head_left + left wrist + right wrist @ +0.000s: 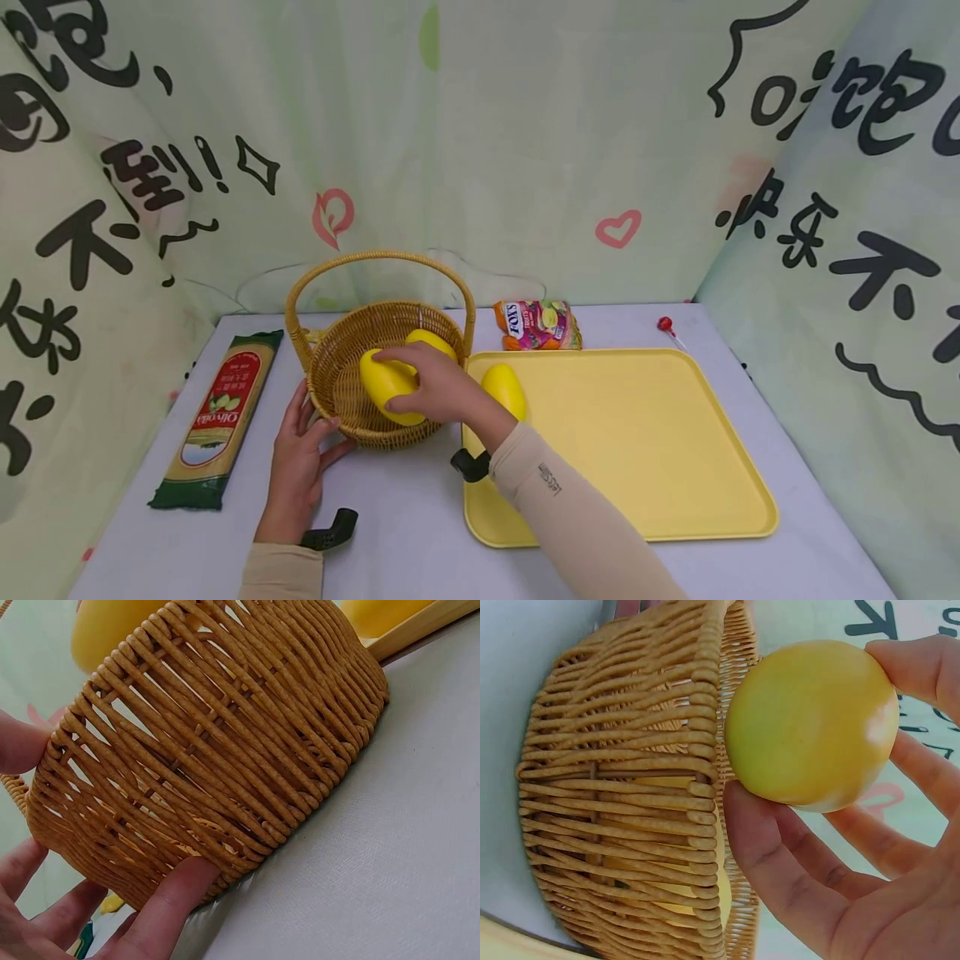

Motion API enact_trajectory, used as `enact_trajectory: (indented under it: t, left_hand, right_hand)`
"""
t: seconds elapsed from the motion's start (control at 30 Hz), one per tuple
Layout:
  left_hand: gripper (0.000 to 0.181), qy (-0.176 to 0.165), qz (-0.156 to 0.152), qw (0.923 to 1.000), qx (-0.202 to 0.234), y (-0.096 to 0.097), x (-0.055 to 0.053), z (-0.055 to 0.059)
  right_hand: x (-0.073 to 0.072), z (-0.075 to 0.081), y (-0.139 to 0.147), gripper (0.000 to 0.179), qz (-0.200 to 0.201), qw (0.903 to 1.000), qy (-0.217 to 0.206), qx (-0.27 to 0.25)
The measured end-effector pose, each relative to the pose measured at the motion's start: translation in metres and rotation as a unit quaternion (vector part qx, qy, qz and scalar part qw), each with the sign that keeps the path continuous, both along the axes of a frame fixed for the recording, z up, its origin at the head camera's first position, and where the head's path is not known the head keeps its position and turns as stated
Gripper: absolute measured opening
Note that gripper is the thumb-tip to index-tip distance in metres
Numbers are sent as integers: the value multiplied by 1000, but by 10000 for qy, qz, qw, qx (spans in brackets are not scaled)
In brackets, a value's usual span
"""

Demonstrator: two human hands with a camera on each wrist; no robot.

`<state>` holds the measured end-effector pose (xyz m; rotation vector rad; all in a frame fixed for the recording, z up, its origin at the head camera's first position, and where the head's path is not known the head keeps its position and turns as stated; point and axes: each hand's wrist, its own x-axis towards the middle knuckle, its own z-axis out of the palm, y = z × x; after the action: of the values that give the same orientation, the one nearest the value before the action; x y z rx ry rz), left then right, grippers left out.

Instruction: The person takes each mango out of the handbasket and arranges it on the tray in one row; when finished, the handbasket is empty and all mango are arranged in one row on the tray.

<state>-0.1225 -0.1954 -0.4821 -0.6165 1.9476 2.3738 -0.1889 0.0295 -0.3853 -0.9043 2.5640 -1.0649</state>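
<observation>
My right hand (444,385) holds a yellow mango (382,388) between thumb and fingers at the open top of a round wicker basket (339,379). In the right wrist view this mango (810,724) shows greenish yellow, beside the basket's rim. Another mango (432,340) lies inside the basket, partly hidden by the right hand. My left hand (294,471) holds the basket's near left side. In the left wrist view, its fingers and thumb (176,904) touch the woven wall (225,742). A further mango (504,388) lies on the yellow tray (637,450), just behind the right forearm.
A long packet with a green and red label (221,417) lies left of the basket. Behind the tray is a bag of Fox's candy (538,325), and a red lollipop (665,324) lies at the back right. Printed curtains (517,167) enclose the white table (405,533).
</observation>
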Motion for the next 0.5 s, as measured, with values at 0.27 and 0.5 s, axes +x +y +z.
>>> enact_trajectory:
  t: [0.27, 0.5]
  left_hand:
    - [83, 21, 12, 10000, -17, 0, 0, -1]
    - [83, 22, 17, 10000, 2, 1, 0, -2]
  right_hand:
    - [11, 0, 12, 65, -35, 9992, -28, -403]
    - [19, -2, 25, 63, -209, 9973, -49, -700]
